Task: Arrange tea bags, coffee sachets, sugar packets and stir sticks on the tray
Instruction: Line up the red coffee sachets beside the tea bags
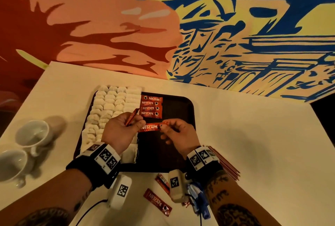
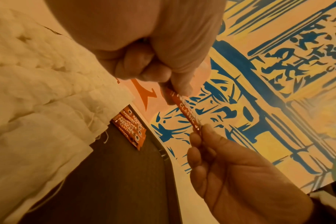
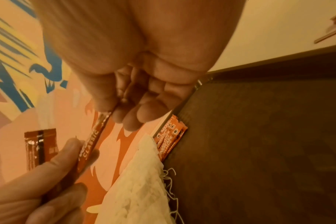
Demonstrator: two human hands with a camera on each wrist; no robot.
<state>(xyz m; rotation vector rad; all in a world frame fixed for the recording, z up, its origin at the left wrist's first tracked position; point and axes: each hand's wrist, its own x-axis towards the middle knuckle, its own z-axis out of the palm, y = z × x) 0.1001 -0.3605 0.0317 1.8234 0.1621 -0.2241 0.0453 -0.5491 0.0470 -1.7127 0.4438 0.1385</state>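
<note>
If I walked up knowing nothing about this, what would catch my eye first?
Probably the two hands over the dark tray: the left hand and right hand hold a red coffee sachet between them, and the left hand grips a second sachet too. Next, the white tea bags packed in rows across the tray's left side, with four red sachets lined up beside them. Behind the table, a bold blue, yellow and red wall painting.

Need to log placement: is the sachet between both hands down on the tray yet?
Not yet. The sachet is held above the tray, pinched at one end by the right hand, the left hand at the other.
</note>
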